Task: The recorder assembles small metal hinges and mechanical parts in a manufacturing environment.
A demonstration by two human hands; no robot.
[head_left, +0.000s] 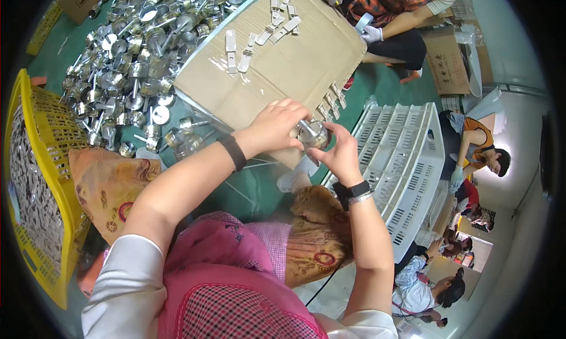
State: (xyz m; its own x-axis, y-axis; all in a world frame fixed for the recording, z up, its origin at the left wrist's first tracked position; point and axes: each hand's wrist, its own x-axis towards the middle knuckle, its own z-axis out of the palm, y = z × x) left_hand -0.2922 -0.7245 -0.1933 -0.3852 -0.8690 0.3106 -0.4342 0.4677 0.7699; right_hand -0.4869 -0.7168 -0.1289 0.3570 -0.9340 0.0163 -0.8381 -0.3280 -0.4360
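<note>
- I reach both forearms forward from the lower edge, elbows apart, wrists bent inward so my hands meet over the near corner of the cardboard-topped worktop (230, 97).
- My left hand (275, 125) is half-closed, palm down, fingers curled over the left side of a shiny metal part (319, 138), thumb tucked lower down.
- My right hand (341, 153) makes a C, thumb and forefinger gripping the same part from the right.
- My fingers cover some of the part, and I cannot tell whether it touches the worktop.
- The pile of metal parts (138, 68) on the green floor (242, 194) overlaps too much to count and runs off the upper edge.
- I see one yellow crate (72, 203) on my left, bent by the lens; the stacked white crates (407, 168) on my right hide their own number.
- On the worktop lie about seven loose pale clips (230, 51), some overlapping, and a short row of clips (332, 103) at the right edge, too small to count surely.
- Across from me, one co-worker in orange plaid (394, 4) is cut off at the top.
</note>
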